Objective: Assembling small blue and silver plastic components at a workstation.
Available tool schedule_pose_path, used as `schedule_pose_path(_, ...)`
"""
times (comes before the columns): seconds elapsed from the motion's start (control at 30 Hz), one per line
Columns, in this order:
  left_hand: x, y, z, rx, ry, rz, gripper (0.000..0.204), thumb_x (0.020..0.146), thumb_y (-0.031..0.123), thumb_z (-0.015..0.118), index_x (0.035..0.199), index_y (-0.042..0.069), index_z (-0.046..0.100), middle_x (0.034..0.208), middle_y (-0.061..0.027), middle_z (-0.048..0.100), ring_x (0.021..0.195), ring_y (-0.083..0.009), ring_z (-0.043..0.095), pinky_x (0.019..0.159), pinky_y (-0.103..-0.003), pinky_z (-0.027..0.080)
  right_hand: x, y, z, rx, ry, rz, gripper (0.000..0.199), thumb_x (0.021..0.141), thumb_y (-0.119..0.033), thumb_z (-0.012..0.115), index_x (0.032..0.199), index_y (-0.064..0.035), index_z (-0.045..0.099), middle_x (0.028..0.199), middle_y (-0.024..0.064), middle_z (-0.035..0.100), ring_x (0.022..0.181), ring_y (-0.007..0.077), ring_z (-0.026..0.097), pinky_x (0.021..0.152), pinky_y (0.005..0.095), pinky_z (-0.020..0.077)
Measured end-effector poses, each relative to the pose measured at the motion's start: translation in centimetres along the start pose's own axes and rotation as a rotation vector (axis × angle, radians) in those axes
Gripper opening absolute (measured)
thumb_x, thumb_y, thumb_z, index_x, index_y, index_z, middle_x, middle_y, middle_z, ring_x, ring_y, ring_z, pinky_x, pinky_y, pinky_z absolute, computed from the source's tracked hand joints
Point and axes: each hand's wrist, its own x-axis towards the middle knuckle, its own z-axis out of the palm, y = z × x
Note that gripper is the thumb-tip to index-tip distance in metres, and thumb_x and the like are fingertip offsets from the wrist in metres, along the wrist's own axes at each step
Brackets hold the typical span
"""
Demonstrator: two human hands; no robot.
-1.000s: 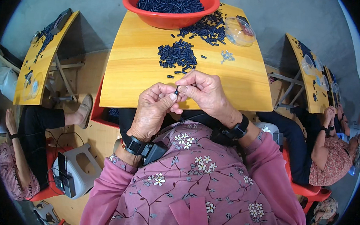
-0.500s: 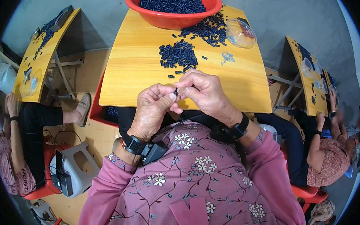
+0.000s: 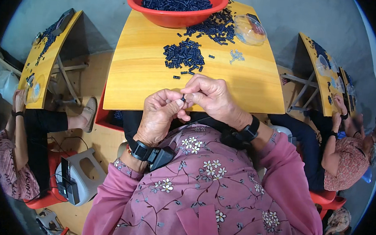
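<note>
My left hand (image 3: 161,115) pinches a small dark cylindrical piece (image 3: 183,98) between thumb and fingers, just off the table's near edge. The fingertips of my right hand (image 3: 215,98) close on the same piece from the other side and partly cover it. Whether a smaller part sits between those fingertips cannot be made out. Beyond my hands lies a heap of short dark blue-black cylinders (image 3: 184,55) on the yellow wooden table (image 3: 135,71). To its right is a little cluster of tiny silvery parts (image 3: 236,56).
A red basin (image 3: 177,18) full of dark cylinders stands at the table's far edge, with more cylinders (image 3: 217,29) spilled beside it. A clear plastic tub (image 3: 250,31) is at the far right. People sit at side tables left (image 3: 49,61) and right (image 3: 306,51). A grey stool (image 3: 81,175) is at lower left.
My hands keep the same pinch on the small cylinder, with barely any finger movement. The view has shifted slightly. At the right, a seated person's hands have moved.
</note>
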Motion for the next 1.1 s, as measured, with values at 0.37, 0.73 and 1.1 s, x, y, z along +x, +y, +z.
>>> schedule_pose_path(0.37,0.5,0.2,-0.2,-0.027,-0.04,-0.062,0.014,0.093,0.009,0.065,0.103,0.0,0.063,0.092,-0.0066,0.067,0.065,-0.0086,0.06,0.06,-0.025,0.055,-0.1,-0.7,-0.2,0.038,0.038,0.074,0.008,0.094,-0.001,0.059,0.1,0.003,0.062,0.087,0.0049,0.065,0.078,0.0096,0.064,0.072,0.0242,0.0538)
schedule_pose_path(0.73,0.5,0.5,-0.5,-0.036,-0.005,-0.007,0.014,0.094,0.006,0.062,0.106,-0.001,0.061,0.09,-0.0068,0.066,0.064,-0.01,0.06,0.059,-0.026,0.055,0.5,-1.2,-0.1,-0.062,0.072,0.042,0.009,0.092,0.002,0.059,0.1,0.0031,0.064,0.084,0.0039,0.066,0.076,0.0077,0.063,0.069,0.0233,0.0529)
schedule_pose_path(1.1,0.6,0.4,-0.6,-0.053,-0.013,-0.001,0.015,0.094,0.01,0.063,0.104,-0.001,0.063,0.093,-0.0102,0.068,0.068,-0.0123,0.061,0.059,-0.026,0.054,0.7,-1.2,0.1,-0.075,0.054,0.032,0.009,0.091,0.004,0.058,0.099,0.0033,0.065,0.086,0.0047,0.067,0.077,0.0079,0.064,0.07,0.023,0.0535)
